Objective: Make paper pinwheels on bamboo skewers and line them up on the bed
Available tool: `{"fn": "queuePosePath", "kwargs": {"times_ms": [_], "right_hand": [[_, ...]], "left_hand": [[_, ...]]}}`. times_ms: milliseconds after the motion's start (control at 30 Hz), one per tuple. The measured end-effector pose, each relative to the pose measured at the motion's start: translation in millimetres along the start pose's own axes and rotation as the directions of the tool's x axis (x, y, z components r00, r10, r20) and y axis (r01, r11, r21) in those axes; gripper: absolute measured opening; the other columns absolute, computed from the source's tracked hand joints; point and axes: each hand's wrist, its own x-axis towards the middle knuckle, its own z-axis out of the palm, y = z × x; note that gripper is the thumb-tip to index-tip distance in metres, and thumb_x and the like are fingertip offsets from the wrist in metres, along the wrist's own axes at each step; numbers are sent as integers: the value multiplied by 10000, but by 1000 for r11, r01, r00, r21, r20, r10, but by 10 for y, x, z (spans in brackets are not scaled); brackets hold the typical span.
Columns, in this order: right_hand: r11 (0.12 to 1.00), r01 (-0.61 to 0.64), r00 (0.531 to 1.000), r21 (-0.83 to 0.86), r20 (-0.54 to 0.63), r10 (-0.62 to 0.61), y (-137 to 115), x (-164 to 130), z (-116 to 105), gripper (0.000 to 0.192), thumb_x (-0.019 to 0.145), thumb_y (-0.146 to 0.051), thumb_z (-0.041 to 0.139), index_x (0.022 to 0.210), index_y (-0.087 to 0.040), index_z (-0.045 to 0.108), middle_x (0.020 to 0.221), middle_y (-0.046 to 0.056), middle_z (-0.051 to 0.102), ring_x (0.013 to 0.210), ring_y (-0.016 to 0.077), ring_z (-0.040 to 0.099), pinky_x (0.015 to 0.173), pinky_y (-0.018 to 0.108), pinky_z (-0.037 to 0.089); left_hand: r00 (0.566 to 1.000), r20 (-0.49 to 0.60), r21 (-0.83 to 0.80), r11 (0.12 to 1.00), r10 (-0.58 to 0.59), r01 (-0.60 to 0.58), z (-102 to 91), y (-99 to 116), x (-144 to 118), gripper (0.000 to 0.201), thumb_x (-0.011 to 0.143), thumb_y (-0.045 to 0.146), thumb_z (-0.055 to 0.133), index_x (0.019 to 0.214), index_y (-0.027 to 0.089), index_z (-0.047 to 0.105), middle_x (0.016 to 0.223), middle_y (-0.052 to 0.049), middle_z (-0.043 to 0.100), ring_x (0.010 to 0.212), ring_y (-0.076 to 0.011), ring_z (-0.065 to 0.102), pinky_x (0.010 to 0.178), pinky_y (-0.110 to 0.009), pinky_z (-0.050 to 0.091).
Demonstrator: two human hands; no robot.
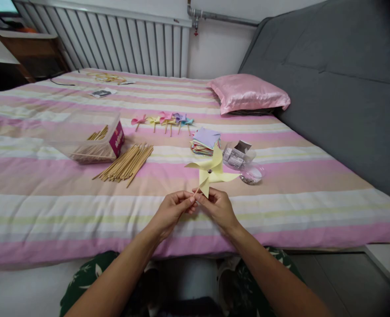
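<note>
A yellow paper pinwheel with a metal pin at its centre stands above the striped bed cover. My left hand and my right hand meet below it, both pinching its thin wooden stick at the fingertips. Beyond it lie a stack of coloured paper squares, a clear bag of small parts and a row of finished pinwheels in pink, yellow, purple and blue.
A loose pile of wooden sticks lies left of centre, next to a clear box holding more sticks. A pink pillow rests against the grey sofa back. A radiator lines the far wall.
</note>
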Motion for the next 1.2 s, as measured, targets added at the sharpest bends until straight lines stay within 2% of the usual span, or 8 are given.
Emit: {"fn": "queuePosePath", "kwargs": {"times_ms": [200, 433, 533, 633, 700, 833, 1200], "right_hand": [[999, -24, 997, 35, -72, 26, -44, -34, 39, 253, 739, -411, 646, 737, -162, 691, 648, 10, 634, 616, 148, 571, 603, 274, 469], [994, -64, 976, 91, -202, 81, -53, 15, -45, 234, 705, -389, 685, 768, -165, 706, 733, 16, 667, 691, 141, 583, 670, 270, 460], [988, -69, 979, 137, -179, 93, -51, 20, -44, 232, 699, -383, 692, 784, -167, 692, 782, 24, 676, 735, 148, 595, 706, 277, 464], [982, -35, 991, 186, -124, 59, -59, 19, -33, 266, 699, -370, 697, 878, -177, 663, 875, 37, 675, 790, 156, 597, 722, 276, 464], [979, -19, 993, 204, -113, 43, -69, 21, -34, 271, 716, -376, 682, 906, -187, 643, 873, 27, 663, 759, 141, 581, 699, 263, 455], [966, -45, 978, 254, -184, 94, -68, 38, -54, 199, 757, -379, 644, 794, -183, 638, 780, 2, 628, 645, 100, 510, 658, 242, 414], [922, -18, 916, 387, -364, 170, -95, 98, -121, 161, 654, -301, 706, 632, -169, 616, 645, -19, 581, 576, 86, 432, 583, 234, 344]], "left_hand": [[1000, 22, 18, 1000, 0, 0, 64, 13, -39, 247, 680, 357, 727, 710, 124, 651, 624, -2, 603, 577, -86, 516, 598, -220, 405], [992, 73, 139, 986, -107, 97, 63, 9, -65, 325, 708, 387, 702, 882, 113, 689, 742, -80, 708, 673, -151, 631, 690, -279, 461], [989, 94, 155, 983, -115, 100, 42, -16, -55, 333, 711, 394, 699, 891, 114, 676, 732, -81, 710, 673, -164, 649, 695, -294, 475], [994, 80, 138, 988, -78, 67, 23, -30, -41, 329, 698, 386, 712, 873, 113, 658, 725, -79, 710, 672, -165, 653, 689, -290, 482], [996, 61, 131, 990, -59, 51, 21, -31, -35, 327, 700, 379, 712, 872, 109, 651, 726, -79, 710, 662, -156, 649, 677, -277, 483], [997, 44, 141, 988, -63, 56, 30, -30, -36, 308, 716, 361, 701, 873, 100, 654, 728, -77, 710, 663, -147, 646, 689, -271, 487], [995, 50, 143, 987, -83, 75, 16, -45, -27, 274, 736, 342, 684, 873, 106, 661, 751, -75, 713, 682, -148, 652, 720, -292, 494]]}}
